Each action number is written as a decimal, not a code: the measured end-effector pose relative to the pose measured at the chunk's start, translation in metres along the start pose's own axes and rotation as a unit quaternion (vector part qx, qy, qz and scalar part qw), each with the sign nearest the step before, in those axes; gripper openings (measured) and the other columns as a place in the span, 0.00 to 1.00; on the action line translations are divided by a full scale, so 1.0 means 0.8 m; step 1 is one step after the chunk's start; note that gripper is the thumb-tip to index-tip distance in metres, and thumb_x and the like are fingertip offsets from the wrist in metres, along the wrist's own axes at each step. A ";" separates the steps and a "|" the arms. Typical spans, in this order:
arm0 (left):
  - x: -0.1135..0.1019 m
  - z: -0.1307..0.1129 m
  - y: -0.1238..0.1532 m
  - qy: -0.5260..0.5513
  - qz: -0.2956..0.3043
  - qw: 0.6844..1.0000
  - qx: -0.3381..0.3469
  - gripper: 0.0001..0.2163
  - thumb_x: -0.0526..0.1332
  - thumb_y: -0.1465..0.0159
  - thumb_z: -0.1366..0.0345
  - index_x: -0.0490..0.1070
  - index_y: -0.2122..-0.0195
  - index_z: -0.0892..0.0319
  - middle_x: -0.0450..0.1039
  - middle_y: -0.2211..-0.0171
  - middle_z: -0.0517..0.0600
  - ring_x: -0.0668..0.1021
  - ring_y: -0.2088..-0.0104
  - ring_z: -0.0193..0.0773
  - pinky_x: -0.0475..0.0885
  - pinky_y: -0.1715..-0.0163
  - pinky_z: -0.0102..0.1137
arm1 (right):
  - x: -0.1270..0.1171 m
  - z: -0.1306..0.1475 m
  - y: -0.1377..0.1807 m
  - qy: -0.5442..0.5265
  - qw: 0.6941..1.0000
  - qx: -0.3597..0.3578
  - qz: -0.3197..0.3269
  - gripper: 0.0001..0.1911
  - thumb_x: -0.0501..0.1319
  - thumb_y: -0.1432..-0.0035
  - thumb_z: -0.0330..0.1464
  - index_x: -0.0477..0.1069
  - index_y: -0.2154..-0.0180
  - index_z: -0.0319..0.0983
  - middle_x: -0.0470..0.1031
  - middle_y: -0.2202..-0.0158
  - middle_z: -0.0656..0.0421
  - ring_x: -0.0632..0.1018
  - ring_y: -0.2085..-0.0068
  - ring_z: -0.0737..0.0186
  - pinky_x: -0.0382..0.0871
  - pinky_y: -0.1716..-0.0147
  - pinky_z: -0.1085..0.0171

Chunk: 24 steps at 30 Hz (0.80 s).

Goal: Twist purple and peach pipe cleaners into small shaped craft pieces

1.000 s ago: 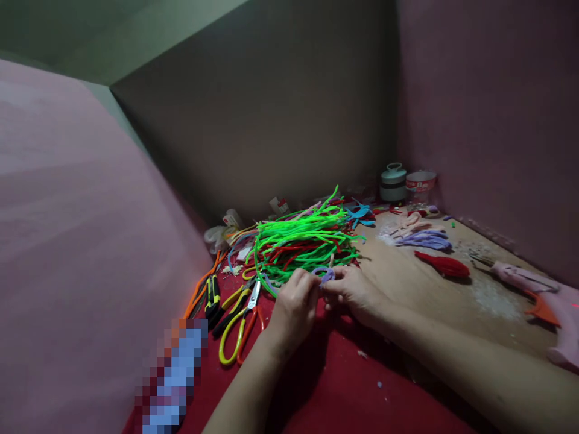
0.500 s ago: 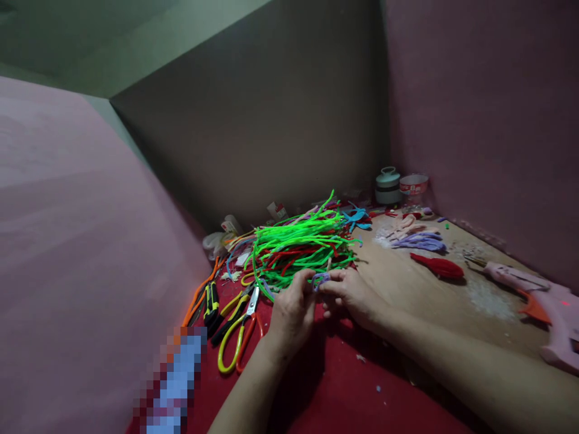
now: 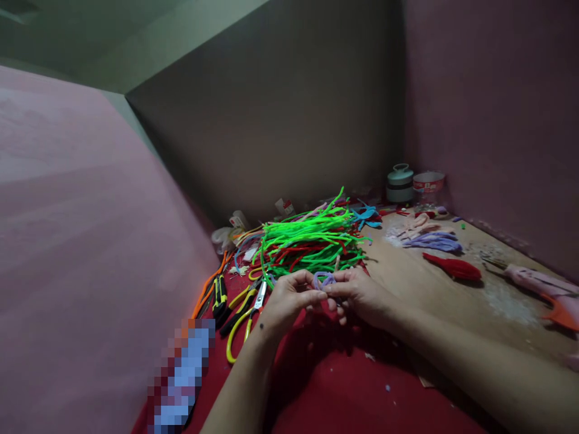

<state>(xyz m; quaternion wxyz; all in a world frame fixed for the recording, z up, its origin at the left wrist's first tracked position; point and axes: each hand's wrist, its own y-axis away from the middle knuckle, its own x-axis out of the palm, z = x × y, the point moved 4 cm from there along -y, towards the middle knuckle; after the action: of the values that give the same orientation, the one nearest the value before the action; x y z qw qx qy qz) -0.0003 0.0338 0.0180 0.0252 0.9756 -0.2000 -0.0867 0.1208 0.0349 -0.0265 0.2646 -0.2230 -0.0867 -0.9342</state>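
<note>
A looped purple pipe cleaner (image 3: 324,278) is held between my two hands, just in front of the pile. My left hand (image 3: 294,298) pinches its left side between thumb and fingers. From the right, my right hand (image 3: 357,292) grips the other side, with its lower fingers curled beneath. Right behind them lies a heap of green pipe cleaners (image 3: 307,232), with red ones (image 3: 312,256) among them. Scissors (image 3: 260,298) with a yellow handle rest beside my left wrist, which partly covers them.
Pliers (image 3: 242,304) and a yellow-black cutter (image 3: 220,295) lie at the left. On the right are purple bundled pipe cleaners (image 3: 436,242), a red bundle (image 3: 455,267) and a pink glue gun (image 3: 534,280). A lidded jar (image 3: 400,184) and a plastic cup (image 3: 429,188) stand at the back.
The view has shifted, so the table's contents appear farther right. My left hand has turned and its thumb now stretches across toward the right hand; the purple loop shows more openly.
</note>
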 end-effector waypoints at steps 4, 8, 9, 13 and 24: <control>0.011 -0.001 0.002 0.030 0.032 0.999 -0.004 0.11 0.64 0.48 0.65 0.60 0.72 0.62 0.71 0.78 0.48 0.72 0.83 0.32 0.67 0.85 0.25 | -0.002 -0.003 -0.003 -0.036 0.999 -0.011 0.004 0.08 0.62 0.54 0.32 0.69 0.75 0.32 0.69 0.83 0.61 0.68 0.85 0.72 0.63 0.87 0.72; 0.014 -0.005 0.002 0.043 0.047 0.998 0.024 0.14 0.64 0.48 0.66 0.59 0.66 0.61 0.72 0.76 0.47 0.73 0.82 0.33 0.68 0.85 0.25 | -0.003 -0.002 -0.003 -0.082 0.996 -0.013 -0.010 0.06 0.61 0.55 0.30 0.69 0.75 0.32 0.67 0.84 0.62 0.65 0.86 0.73 0.62 0.88 0.71; 0.014 -0.006 0.002 0.044 0.048 0.997 0.032 0.14 0.64 0.48 0.66 0.59 0.65 0.61 0.72 0.75 0.47 0.74 0.82 0.33 0.68 0.85 0.26 | -0.003 -0.001 -0.003 -0.091 0.996 -0.013 -0.011 0.06 0.61 0.55 0.30 0.69 0.75 0.32 0.67 0.85 0.62 0.65 0.86 0.73 0.62 0.88 0.71; 0.017 -0.006 0.002 0.041 0.048 0.997 0.041 0.16 0.64 0.48 0.65 0.59 0.62 0.61 0.70 0.75 0.46 0.74 0.81 0.33 0.69 0.84 0.26 | -0.003 0.000 -0.001 -0.116 0.993 0.002 -0.015 0.05 0.62 0.56 0.30 0.68 0.77 0.33 0.67 0.85 0.62 0.65 0.86 0.72 0.61 0.88 0.71; 0.007 0.004 0.003 -0.047 0.084 0.995 0.004 0.14 0.61 0.45 0.66 0.61 0.59 0.60 0.67 0.77 0.43 0.72 0.82 0.30 0.68 0.83 0.25 | -0.006 0.007 0.000 -0.118 0.992 0.022 -0.030 0.05 0.60 0.54 0.30 0.68 0.77 0.33 0.65 0.85 0.63 0.63 0.85 0.73 0.59 0.87 0.71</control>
<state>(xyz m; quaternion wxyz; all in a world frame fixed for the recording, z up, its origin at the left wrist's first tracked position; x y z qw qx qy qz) 0.0031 0.0295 0.0145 0.0190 0.9503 -0.2826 -0.1292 0.1269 0.0385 -0.0237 0.2295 -0.3232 -0.1443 -0.9067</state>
